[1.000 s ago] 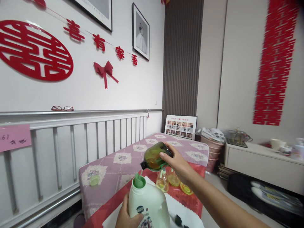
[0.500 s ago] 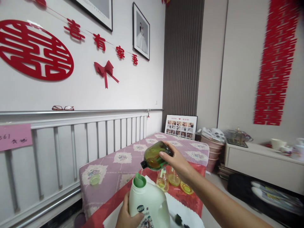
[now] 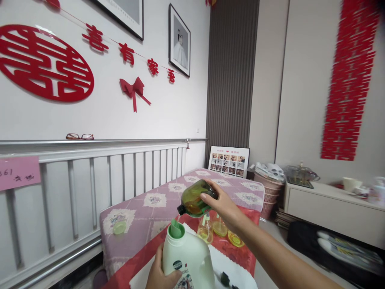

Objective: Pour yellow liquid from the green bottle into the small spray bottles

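My right hand (image 3: 224, 207) grips a dark green bottle (image 3: 192, 200), tipped with its black neck pointing down-left. A thin stream runs from it into the green funnel-like spout (image 3: 176, 229) of a white jug (image 3: 187, 257). My left hand (image 3: 161, 274) wraps round the jug's lower side at the bottom edge of the view, holding it upright on a white mat (image 3: 231, 269). Behind the jug stand three small glass vessels (image 3: 219, 229) with yellow liquid.
The table carries a purple patterned cloth (image 3: 156, 200) with a red runner (image 3: 237, 251). A green cap (image 3: 119, 228) lies at its left; a small black cap (image 3: 224, 277) rests on the mat. A white railing (image 3: 90, 180) runs left; baskets (image 3: 267, 188) and a low cabinet (image 3: 331, 208) stand right.
Nothing has visibly changed beyond a slight shift of the view; the pouring posture is the same.
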